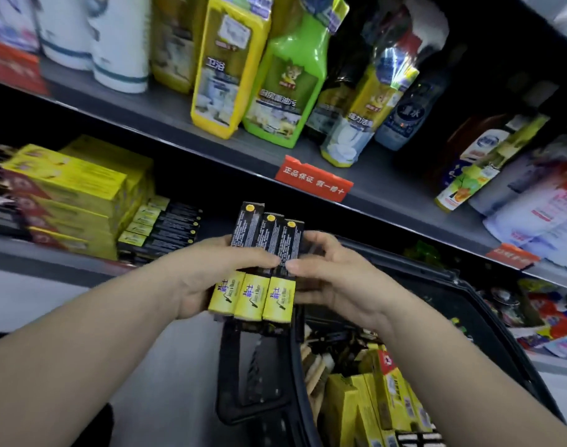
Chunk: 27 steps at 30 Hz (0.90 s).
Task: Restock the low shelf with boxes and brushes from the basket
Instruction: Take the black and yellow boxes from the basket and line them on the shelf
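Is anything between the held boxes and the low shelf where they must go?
Nothing visible. The left hand and right hand hold three boxes before the low shelf; the space beside the matching stack looks open.

One wide-angle view is taken from the person's head, directed forward and down. The boxes [265,262], held in the left hand [208,277] and right hand [335,285], are seen close at centre. The low shelf [24,253] edge is seen tilted beyond them, and the basket [462,282] rim at lower right.
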Each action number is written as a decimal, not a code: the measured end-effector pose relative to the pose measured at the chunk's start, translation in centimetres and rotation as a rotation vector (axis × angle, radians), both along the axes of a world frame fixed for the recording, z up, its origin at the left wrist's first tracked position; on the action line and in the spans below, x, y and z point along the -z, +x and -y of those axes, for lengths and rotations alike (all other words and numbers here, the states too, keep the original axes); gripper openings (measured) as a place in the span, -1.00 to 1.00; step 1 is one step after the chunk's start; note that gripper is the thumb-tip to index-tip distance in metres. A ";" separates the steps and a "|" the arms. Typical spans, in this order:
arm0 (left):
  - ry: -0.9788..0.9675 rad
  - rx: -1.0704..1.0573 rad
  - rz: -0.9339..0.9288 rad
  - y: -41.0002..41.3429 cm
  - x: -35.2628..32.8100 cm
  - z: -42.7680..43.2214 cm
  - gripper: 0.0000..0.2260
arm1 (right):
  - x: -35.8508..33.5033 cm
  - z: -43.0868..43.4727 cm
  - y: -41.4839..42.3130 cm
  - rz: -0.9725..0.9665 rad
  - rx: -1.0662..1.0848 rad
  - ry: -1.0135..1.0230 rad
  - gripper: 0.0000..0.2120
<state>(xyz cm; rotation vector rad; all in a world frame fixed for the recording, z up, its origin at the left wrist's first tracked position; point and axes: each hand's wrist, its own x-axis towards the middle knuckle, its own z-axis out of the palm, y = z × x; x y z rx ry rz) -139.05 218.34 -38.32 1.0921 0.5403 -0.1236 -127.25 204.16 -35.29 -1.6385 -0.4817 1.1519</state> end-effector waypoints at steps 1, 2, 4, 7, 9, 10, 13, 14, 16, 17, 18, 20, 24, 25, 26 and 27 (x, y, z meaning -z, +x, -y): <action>0.017 0.021 -0.010 -0.4 0.1 -0.7 -0.70 | -0.1 -1.0 0.3 -0.038 -0.059 -0.043 -0.08; 0.029 0.034 -0.018 -0.7 0.3 -1.4 -0.63 | -0.1 -2.1 0.7 -0.063 -0.113 -0.075 -0.05; 0.036 0.009 -0.040 -1.3 0.6 -2.8 -0.62 | 0.1 -4.1 1.3 -0.039 -0.216 -0.103 -0.18; -0.016 -0.148 -0.066 -2.1 1.6 -4.6 -0.78 | 1.3 -7.2 2.2 0.019 -0.258 -0.093 -0.42; -0.033 -0.288 -0.112 -2.3 2.9 -6.0 -0.78 | 2.2 -9.0 2.9 0.067 -0.192 -0.124 -0.51; -0.028 -0.353 -0.141 -2.3 3.6 -6.8 -0.75 | 2.7 -9.9 3.4 0.122 -0.157 -0.155 -0.56; -0.005 -0.471 -0.223 -2.1 5.5 -8.5 -0.72 | 4.6 -12.2 5.2 0.361 -0.012 -0.270 -0.68; -0.007 -0.490 -0.249 -2.1 6.2 -8.9 -0.73 | 5.4 -12.9 5.8 0.434 0.040 -0.283 -0.68; -0.037 -0.502 -0.301 -2.1 7.3 -9.3 -0.78 | 7.1 -14.0 6.8 0.511 0.110 -0.281 -0.69; -0.059 -0.512 -0.323 -2.1 7.8 -9.5 -0.81 | 7.9 -14.6 7.1 0.528 0.135 -0.274 -0.70; -0.080 -0.525 -0.341 -2.2 8.2 -9.6 -0.83 | 8.8 -15.3 7.4 0.545 0.151 -0.271 -0.69; -0.104 -0.547 -0.364 -2.1 8.7 -9.9 -0.84 | 10.3 -16.7 7.9 0.575 0.140 -0.272 -0.66; -0.133 -0.599 -0.382 -1.5 9.5 -10.7 -0.85 | 13.1 -20.6 8.7 0.619 0.090 -0.269 -0.61; -0.141 -0.608 -0.387 -1.4 9.7 -10.9 -0.86 | 13.7 -21.7 9.0 0.662 0.066 -0.284 -0.59; -0.147 -0.613 -0.389 -1.2 9.8 -11.1 -0.86 | 14.3 -22.7 9.3 0.714 0.020 -0.307 -0.59; -0.152 -0.614 -0.389 -1.1 10.0 -11.2 -0.87 | 14.9 -23.8 9.5 0.773 -0.042 -0.341 -0.60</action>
